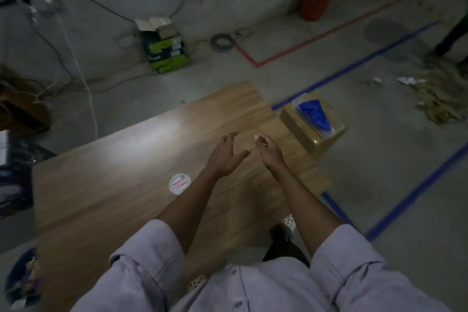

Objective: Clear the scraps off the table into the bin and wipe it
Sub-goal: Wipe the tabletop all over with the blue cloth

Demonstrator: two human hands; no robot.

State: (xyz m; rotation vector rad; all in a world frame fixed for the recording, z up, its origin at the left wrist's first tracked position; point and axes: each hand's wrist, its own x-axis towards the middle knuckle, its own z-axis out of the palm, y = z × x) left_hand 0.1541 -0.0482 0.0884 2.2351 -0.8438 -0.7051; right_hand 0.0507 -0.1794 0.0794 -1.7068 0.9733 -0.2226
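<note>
Two hands hover over the table (126,172): left hand (225,157) spread, empty; right hand (269,152) pinching what looks like a small scrap. Clearing appears nearly done. The bin (21,278) stands at the near-left corner; next, carry it there.

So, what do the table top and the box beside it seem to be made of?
The table top looks like wood or a wood-pattern laminate: brown grain lines run along it, and its smooth finish reflects a pale glare. The box looks like brown cardboard, plain and dull; a shiny strip, probably tape, runs across its top.
</note>
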